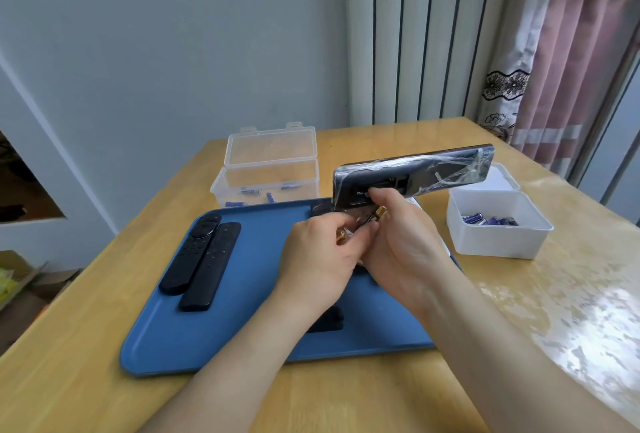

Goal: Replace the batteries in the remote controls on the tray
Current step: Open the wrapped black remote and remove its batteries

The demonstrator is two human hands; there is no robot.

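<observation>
My right hand (403, 245) holds a dark remote (415, 173) wrapped in clear film, raised above the blue tray (242, 339), its open battery bay facing me. A gold-tipped battery (375, 214) sticks out beside my right hand's fingers just under the bay. My left hand (322, 252) pinches another gold-ended battery (344, 235) close to it. Two black remotes (201, 263) lie side by side on the tray's left part. A small dark piece (325, 322) lies on the tray under my left wrist, partly hidden.
A clear plastic box (266, 169) with its lid up holds several batteries behind the tray. A white box (495, 225) with purple batteries stands at the right. The wooden table (519, 311) has edges at left and right; curtains hang at the back right.
</observation>
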